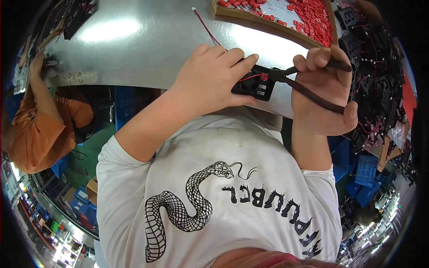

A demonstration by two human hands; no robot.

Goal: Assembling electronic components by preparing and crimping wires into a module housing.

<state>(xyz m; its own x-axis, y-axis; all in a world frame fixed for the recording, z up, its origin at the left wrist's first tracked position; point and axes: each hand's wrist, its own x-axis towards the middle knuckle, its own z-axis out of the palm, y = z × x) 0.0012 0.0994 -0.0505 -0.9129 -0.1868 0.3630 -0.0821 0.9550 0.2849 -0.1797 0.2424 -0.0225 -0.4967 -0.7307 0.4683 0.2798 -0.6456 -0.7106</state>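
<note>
My left hand [210, 76] is closed on a small black plastic housing [262, 94], with its fingers over the top and the thumb along the near side. A thin red-and-black wire [206, 29] runs out beyond the fingers to a white connector. Across the housing, more red wire leads to a small red piece [264, 77] at its right part. In my right hand [319, 89] is a pair of pliers [315, 98] with dark handles spread apart, fingers on the far handle and thumb by the near one. The jaws meet the housing beside the red piece; their exact grip is unclear.
A shallow cardboard tray [286, 27] with many small red parts lies on the metal table [152, 58] at the far side. Black parts with wires [375, 102] are heaped at the right. At the left, a person in an orange top [44, 134] reaches onto the table.
</note>
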